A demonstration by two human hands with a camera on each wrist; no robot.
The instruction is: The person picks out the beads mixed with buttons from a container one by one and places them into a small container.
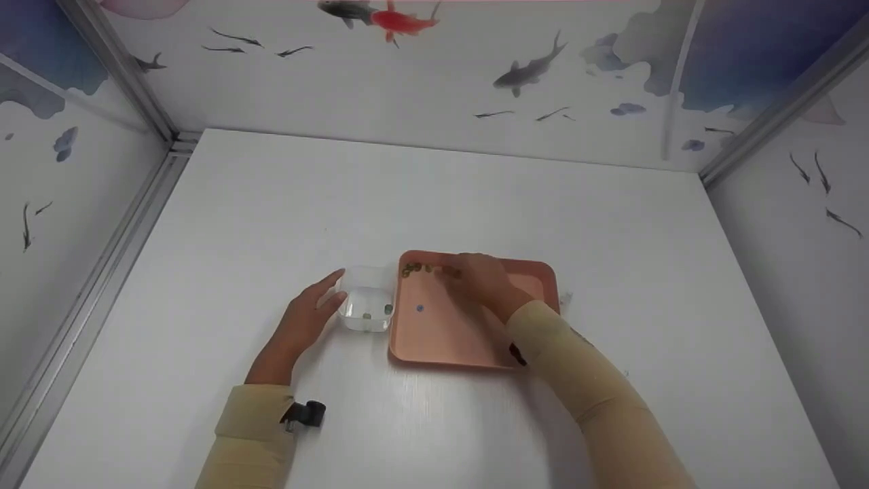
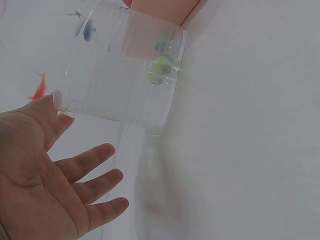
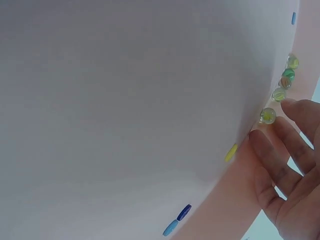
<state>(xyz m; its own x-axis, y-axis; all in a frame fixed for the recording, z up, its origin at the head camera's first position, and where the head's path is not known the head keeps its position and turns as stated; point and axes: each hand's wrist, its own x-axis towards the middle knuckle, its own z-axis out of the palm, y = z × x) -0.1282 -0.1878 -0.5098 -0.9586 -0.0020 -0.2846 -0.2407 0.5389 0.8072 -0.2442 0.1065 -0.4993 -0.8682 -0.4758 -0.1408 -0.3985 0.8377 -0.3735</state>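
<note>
My left hand [image 1: 309, 319] is at the left side of a clear plastic container [image 2: 115, 95]. The thumb side touches its rim, while the other fingers [image 2: 107, 177] stay extended and apart. A few glass marbles [image 2: 162, 67] lie inside the container. Over the far part of a pink-orange tray [image 1: 451, 333] is my right hand [image 1: 482, 275], palm down. Several marbles [image 3: 285, 82] line the tray's far left edge. In the right wrist view, the loosely bent thumb and fingers come close around a yellow-green marble [image 3: 268, 116] at the end of that row.
The container stands against the tray's left side on a white table [image 1: 326, 204]. A small blue piece [image 1: 419, 308] lies in the tray. Blue beads [image 3: 177, 220] and a yellow bead [image 3: 231, 152] show in the right wrist view. Printed panels enclose the table's back and sides.
</note>
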